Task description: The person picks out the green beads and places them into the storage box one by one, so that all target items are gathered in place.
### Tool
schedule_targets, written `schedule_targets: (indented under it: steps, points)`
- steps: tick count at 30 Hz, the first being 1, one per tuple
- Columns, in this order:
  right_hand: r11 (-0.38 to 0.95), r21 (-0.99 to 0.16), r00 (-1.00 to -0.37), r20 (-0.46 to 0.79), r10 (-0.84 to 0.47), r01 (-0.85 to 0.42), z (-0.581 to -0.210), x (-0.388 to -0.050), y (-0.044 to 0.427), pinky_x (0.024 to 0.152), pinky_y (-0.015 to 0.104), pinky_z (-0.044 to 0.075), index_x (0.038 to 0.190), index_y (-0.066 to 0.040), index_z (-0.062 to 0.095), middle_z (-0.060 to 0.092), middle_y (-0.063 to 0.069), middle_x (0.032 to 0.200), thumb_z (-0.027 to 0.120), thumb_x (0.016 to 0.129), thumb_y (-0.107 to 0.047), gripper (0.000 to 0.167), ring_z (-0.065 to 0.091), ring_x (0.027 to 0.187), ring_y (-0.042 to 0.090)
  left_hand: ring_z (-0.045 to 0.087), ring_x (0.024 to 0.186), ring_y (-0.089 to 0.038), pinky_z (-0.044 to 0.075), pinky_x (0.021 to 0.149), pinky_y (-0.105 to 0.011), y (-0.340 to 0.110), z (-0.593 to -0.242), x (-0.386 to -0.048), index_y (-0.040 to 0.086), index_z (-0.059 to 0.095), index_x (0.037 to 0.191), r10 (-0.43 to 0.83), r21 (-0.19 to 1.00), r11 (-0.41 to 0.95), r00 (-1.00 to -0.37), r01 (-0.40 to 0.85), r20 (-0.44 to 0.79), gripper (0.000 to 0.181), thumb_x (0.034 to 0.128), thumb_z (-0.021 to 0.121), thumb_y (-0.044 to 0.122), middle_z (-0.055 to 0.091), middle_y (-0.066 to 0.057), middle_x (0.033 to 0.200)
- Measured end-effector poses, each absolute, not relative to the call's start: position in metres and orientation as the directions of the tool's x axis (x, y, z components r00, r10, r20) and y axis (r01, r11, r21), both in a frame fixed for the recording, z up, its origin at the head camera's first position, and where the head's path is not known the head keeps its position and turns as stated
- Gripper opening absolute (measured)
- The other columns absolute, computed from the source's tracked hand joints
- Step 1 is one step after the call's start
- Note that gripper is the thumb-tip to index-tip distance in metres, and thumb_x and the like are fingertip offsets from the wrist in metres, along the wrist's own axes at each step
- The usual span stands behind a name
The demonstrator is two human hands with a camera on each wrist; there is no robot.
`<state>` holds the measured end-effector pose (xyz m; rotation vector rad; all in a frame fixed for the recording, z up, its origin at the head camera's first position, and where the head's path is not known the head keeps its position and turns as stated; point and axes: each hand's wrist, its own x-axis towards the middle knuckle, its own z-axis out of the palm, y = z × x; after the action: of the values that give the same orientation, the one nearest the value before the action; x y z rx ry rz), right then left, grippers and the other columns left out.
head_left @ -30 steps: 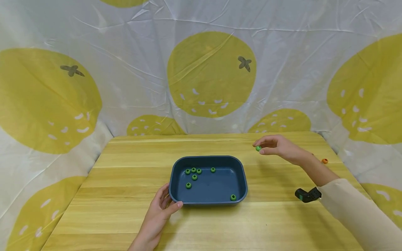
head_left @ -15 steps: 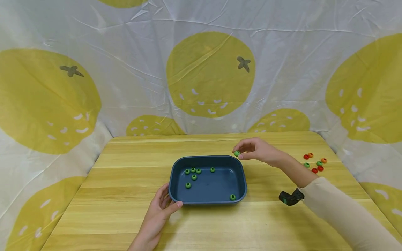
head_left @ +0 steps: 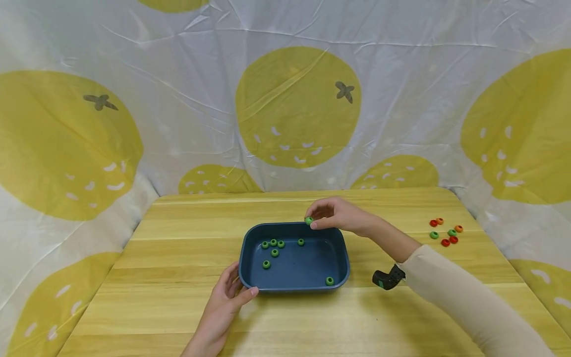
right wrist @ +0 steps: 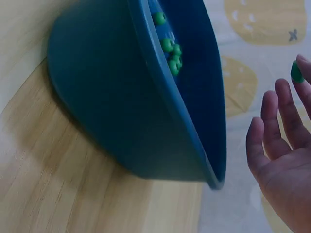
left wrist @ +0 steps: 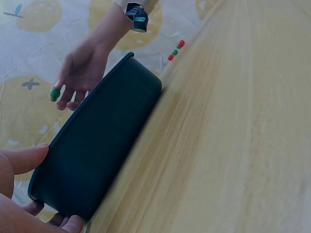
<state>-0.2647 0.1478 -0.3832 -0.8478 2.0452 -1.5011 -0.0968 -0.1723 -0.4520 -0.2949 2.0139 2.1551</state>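
A green bead (head_left: 309,220) is pinched between the thumb and forefinger of my right hand (head_left: 343,215), above the far rim of a dark blue rectangular tray (head_left: 294,289). The right wrist view shows the other right fingers (right wrist: 270,121) spread apart from the bead. My left hand (head_left: 223,302) grips the tray's near left corner, thumb on the rim and fingers along the side, also seen in the left wrist view. Several green beads (head_left: 274,253) lie inside the tray, most toward the left; a single bead (head_left: 329,281) sits in the near right corner.
On the wooden table (head_left: 379,317), to the right, lie several loose beads: red (head_left: 445,242), orange (head_left: 458,228) and green (head_left: 434,235). A white cloth (head_left: 192,114) with yellow fruit prints hangs behind the table. A black device (head_left: 388,277) is on the right wrist.
My right hand has moved left with the green bead, from beyond the tray's right side to above its far rim. The loose beads at right came into view. The left hand stays on the tray.
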Motion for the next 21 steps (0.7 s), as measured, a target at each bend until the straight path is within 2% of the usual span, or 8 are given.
schedule_targets:
  steps: [5,14,21]
  points:
    - [0.207,-0.950,-0.668,0.004,-0.744,-0.235,-0.384,-0.266,0.133,0.100,0.043,0.051,0.120,-0.002,0.070,0.067,0.011,0.119,0.073,0.098,-0.013,0.025,0.062,0.119,0.029,0.031,0.149,-0.038,0.032,0.116,-0.055,-0.173,-0.452,-0.097,0.008,0.035,0.157,-0.005,0.964,-0.070,-0.966,-0.257,-0.258,0.082,0.0891,0.081,0.007,0.036,-0.014,0.161]
    - [0.199,-0.942,-0.647,0.025,-0.762,-0.270,-0.384,-0.265,0.116,0.097,0.042,0.053,0.120,0.000,0.070,0.068,0.010,0.116,0.074,0.097,-0.009,0.025,0.064,0.116,0.028,0.032,0.149,-0.036,0.033,0.116,-0.053,-0.173,-0.451,-0.096,0.008,0.034,0.157,-0.007,0.964,-0.055,-0.965,-0.260,-0.261,0.081,0.0898,0.080,0.006,0.037,-0.014,0.160]
    - [0.199,-0.936,-0.621,0.027,-0.783,-0.291,-0.382,-0.265,0.111,0.101,0.042,0.050,0.128,0.009,0.064,0.061,0.027,0.130,0.071,0.098,-0.007,0.035,0.057,0.125,0.043,0.031,0.149,-0.037,0.033,0.116,-0.054,-0.172,-0.451,-0.096,0.008,0.034,0.157,-0.003,0.962,-0.057,-0.964,-0.266,-0.267,0.082,0.0896,0.080,0.006,0.036,-0.015,0.160]
